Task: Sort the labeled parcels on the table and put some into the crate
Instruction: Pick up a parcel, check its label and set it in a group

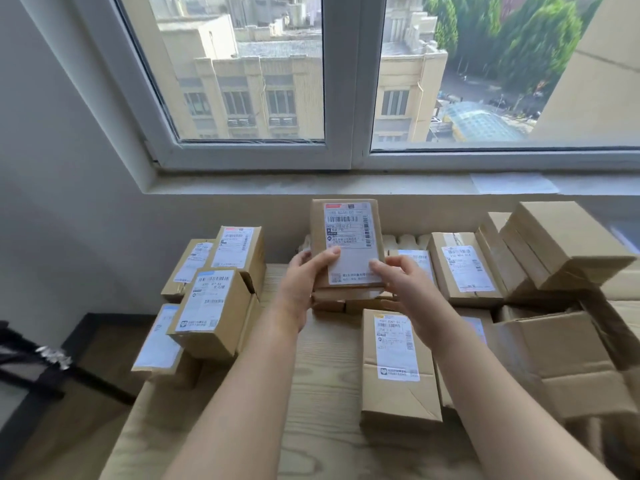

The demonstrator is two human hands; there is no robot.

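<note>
A light wooden table (323, 393) bears labeled cardboard parcels (389, 400) left, right and behind.

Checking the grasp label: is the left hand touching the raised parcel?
Touching. The head view shows the left hand gripping the raised parcel, with the thumb on its label and the fingers behind its left edge.
</note>
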